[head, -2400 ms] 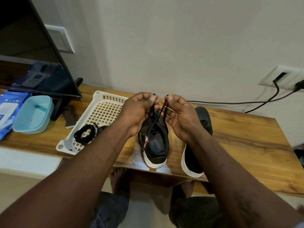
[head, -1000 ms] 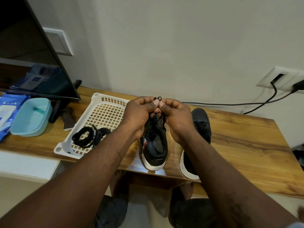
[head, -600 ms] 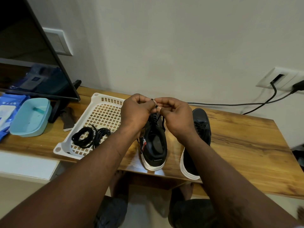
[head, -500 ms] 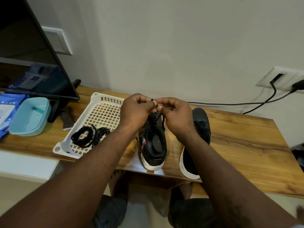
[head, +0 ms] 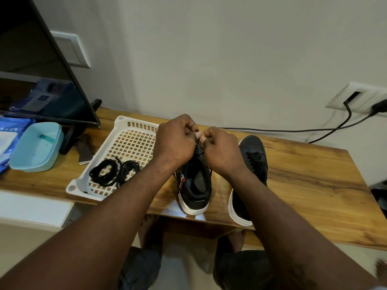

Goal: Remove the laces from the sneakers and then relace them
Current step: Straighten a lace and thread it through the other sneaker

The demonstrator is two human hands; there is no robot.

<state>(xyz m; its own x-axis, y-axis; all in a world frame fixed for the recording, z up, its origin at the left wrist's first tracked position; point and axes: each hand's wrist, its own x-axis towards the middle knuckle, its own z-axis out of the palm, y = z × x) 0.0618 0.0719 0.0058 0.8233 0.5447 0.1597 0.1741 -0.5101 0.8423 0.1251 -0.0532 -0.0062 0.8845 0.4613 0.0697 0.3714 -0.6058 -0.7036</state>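
Looks pretty far along to me. Both shoes sit on the counter (head: 303, 174), toes to the wall. The left hand (head: 173, 141) and right hand (head: 222, 149) meet just above the middle sneaker (head: 195, 191). Each grip pinches the black lace (head: 198, 151), which already criss-crosses the eyelets below the thumbs. Can't tell if that's a knot or the last eyelet. The other sneaker (head: 254, 158), just beside it, shows lacing too. Coiled spare laces (head: 114, 172) lie in the white basket (head: 123, 120), so I'd guess removal is done and only finishing this shoe is left.
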